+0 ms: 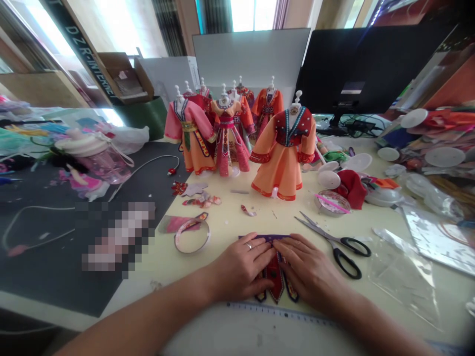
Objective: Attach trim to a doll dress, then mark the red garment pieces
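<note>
Flat on the pale table lies a small piece of trimmed fabric [273,283], with a purple band [264,238] along its top and red pointed strips hanging below. My left hand [247,264] rests on its left half, fingers stretched out. From the right, my right hand [308,262] lies over the other half, its fingers extended and fingertips close to those of my left. Part of the fabric is hidden under both hands. Just below it runs a ruler [284,314]. Right of my right hand are black-handled scissors [334,240], blades apart.
Several doll dresses on stands, including an orange one [278,165], fill the back. A tape roll [192,236] and fabric scraps [202,200] lie left. At right are a small bowl [333,202], clear plastic bag [403,277] and heaped materials. A monitor [371,69] stands behind.
</note>
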Action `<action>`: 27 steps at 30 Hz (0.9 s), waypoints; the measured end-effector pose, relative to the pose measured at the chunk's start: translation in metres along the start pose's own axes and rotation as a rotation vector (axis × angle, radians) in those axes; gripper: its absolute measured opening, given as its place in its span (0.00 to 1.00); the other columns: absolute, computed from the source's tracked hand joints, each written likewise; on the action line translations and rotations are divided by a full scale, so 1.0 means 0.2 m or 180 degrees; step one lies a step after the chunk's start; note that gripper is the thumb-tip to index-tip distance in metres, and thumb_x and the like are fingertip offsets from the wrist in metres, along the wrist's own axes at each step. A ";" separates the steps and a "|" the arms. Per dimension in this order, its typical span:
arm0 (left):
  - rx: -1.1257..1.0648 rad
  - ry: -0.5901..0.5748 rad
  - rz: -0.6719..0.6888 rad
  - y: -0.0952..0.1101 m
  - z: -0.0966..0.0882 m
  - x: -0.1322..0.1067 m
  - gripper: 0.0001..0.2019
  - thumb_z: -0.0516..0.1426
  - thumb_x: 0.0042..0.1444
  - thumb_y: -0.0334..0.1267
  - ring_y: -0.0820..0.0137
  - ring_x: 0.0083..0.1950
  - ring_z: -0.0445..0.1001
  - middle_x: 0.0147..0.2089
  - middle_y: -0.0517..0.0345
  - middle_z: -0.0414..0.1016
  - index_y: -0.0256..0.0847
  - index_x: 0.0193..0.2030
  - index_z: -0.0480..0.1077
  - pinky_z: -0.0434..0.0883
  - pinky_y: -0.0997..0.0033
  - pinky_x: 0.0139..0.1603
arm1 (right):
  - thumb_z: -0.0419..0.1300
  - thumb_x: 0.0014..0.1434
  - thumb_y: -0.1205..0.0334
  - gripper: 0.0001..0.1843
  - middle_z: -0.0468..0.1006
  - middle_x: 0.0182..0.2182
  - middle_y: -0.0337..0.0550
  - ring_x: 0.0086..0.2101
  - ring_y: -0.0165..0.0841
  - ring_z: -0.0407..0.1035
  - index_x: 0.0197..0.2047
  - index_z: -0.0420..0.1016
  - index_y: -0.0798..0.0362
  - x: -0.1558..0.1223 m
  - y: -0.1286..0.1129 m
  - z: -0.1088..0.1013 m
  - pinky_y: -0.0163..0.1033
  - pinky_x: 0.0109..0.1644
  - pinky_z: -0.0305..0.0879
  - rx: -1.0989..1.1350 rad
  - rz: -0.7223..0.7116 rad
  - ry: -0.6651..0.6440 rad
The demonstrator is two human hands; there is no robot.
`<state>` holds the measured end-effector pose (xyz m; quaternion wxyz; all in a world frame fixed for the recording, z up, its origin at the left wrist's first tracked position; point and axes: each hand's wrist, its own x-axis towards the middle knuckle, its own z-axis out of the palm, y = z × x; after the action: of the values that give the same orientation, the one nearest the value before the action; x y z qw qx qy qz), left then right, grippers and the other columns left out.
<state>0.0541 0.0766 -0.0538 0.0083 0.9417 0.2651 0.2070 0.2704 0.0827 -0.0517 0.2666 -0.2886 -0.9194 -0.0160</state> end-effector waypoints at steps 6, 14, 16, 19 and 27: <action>-0.0124 -0.0075 -0.0054 -0.02 0.00 0.00 0.26 0.49 0.62 0.49 0.57 0.56 0.69 0.52 0.39 0.73 0.27 0.56 0.64 0.61 0.50 0.62 | 0.50 0.60 0.71 0.16 0.79 0.43 0.52 0.44 0.39 0.73 0.50 0.70 0.58 0.00 0.01 0.02 0.51 0.51 0.70 0.0072 -0.0032 0.0036; -0.0158 -0.0092 -0.0099 -0.03 -0.01 0.00 0.25 0.49 0.62 0.49 0.56 0.55 0.71 0.53 0.39 0.73 0.27 0.55 0.65 0.63 0.49 0.60 | 0.50 0.60 0.71 0.15 0.79 0.42 0.52 0.44 0.39 0.73 0.50 0.69 0.59 0.01 0.01 -0.01 0.51 0.52 0.69 0.0182 0.0011 -0.0047; -0.0217 -0.0077 -0.0133 -0.03 -0.01 -0.01 0.24 0.50 0.62 0.48 0.56 0.55 0.71 0.53 0.40 0.73 0.28 0.55 0.65 0.64 0.49 0.60 | 0.50 0.60 0.71 0.14 0.79 0.41 0.51 0.42 0.38 0.73 0.49 0.69 0.58 0.01 0.01 -0.01 0.51 0.53 0.68 0.0250 0.0042 -0.0056; -0.0248 0.0113 -0.0220 -0.05 -0.02 -0.01 0.22 0.51 0.62 0.46 0.57 0.57 0.69 0.54 0.40 0.73 0.28 0.54 0.66 0.63 0.49 0.61 | 0.51 0.61 0.71 0.16 0.78 0.45 0.51 0.45 0.37 0.72 0.52 0.67 0.57 0.00 0.02 -0.01 0.52 0.55 0.66 0.0243 0.0116 -0.0021; -0.0344 -0.0062 -0.0162 -0.06 -0.02 -0.01 0.20 0.50 0.62 0.43 0.59 0.55 0.71 0.52 0.42 0.74 0.29 0.53 0.66 0.61 0.48 0.62 | 0.50 0.61 0.71 0.16 0.78 0.44 0.51 0.46 0.38 0.72 0.51 0.69 0.58 0.00 0.02 0.00 0.51 0.55 0.66 0.0347 0.0070 -0.0176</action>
<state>0.0450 0.0856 -0.0521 0.0670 0.9348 0.2773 0.2115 0.2717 0.0856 -0.0510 0.2566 -0.2841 -0.9227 0.0450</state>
